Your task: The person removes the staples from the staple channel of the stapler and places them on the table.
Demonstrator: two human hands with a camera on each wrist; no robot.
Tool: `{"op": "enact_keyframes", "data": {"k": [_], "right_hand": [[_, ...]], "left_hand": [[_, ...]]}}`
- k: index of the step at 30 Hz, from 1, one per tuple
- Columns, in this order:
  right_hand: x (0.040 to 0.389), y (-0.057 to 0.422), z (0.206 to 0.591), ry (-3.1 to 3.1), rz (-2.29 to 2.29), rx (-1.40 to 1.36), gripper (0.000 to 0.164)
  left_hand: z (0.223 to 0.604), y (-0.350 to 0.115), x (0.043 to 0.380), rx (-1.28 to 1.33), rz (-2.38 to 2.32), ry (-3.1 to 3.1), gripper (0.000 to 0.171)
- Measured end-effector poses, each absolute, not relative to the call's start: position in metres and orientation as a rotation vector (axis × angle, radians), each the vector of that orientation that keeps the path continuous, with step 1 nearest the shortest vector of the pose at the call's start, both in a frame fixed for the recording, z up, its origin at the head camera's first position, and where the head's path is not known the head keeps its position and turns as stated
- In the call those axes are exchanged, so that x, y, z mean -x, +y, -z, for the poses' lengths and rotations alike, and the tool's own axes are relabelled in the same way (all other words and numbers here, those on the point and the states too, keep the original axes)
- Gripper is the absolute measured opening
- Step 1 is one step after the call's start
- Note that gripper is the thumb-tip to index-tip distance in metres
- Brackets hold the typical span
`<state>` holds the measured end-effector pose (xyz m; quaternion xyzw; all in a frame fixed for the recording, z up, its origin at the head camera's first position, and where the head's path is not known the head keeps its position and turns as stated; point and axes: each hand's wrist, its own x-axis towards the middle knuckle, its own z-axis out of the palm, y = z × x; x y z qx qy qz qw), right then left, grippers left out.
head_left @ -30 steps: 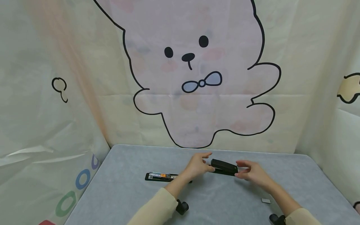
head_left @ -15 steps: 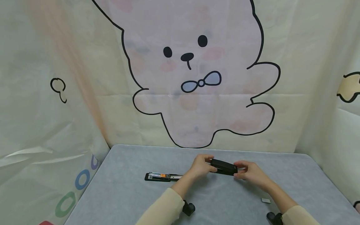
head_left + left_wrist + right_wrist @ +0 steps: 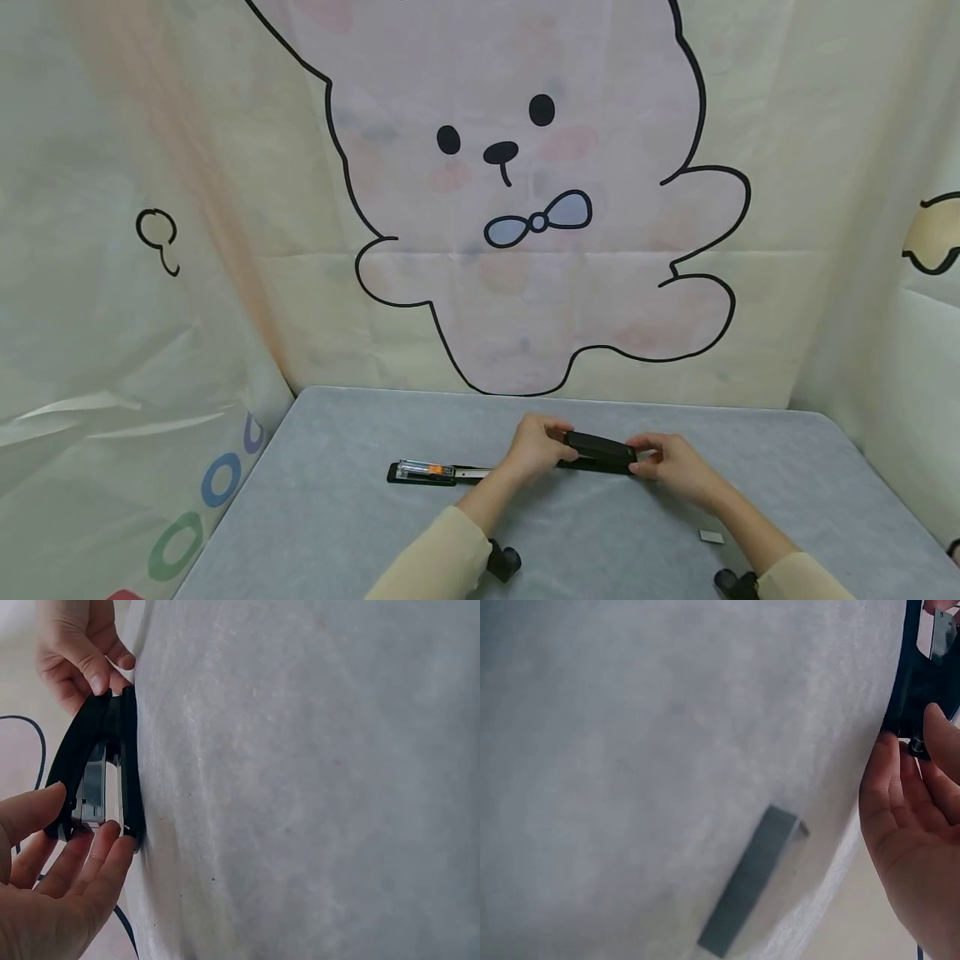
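Note:
A black stapler stands on the table between both hands. My left hand grips its front end; in the left wrist view the thumb lies on the top arm and the fingertips reach between arm and base. The stapler's mouth gapes there, with the metal magazine showing inside. My right hand holds the hinge end between thumb and fingers. A short grey strip of staples lies on the cloth near the right wrist.
Left of the stapler lies a long black object with a clear cover, an orange piece and a metal rail; the left forearm hides its right end. Pale cloth covers the table. A printed curtain hangs right behind the back edge.
My left hand has moved slightly right and its raised fingers have closed onto the stapler's front. The stapler's raised top has come down a little. My right hand keeps its hold.

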<state>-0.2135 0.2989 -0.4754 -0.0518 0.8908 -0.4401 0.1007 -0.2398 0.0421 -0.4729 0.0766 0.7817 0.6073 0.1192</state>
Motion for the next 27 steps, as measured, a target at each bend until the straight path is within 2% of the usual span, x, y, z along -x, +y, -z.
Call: {"op": "enact_keyframes", "data": {"k": [27], "right_hand": [[0.17,0.287,0.453,2.524,1.316,0.391,0.046]], "left_hand": [[0.448,-0.002,0.191,-0.437,-1.739,2.282,0.035]]}}
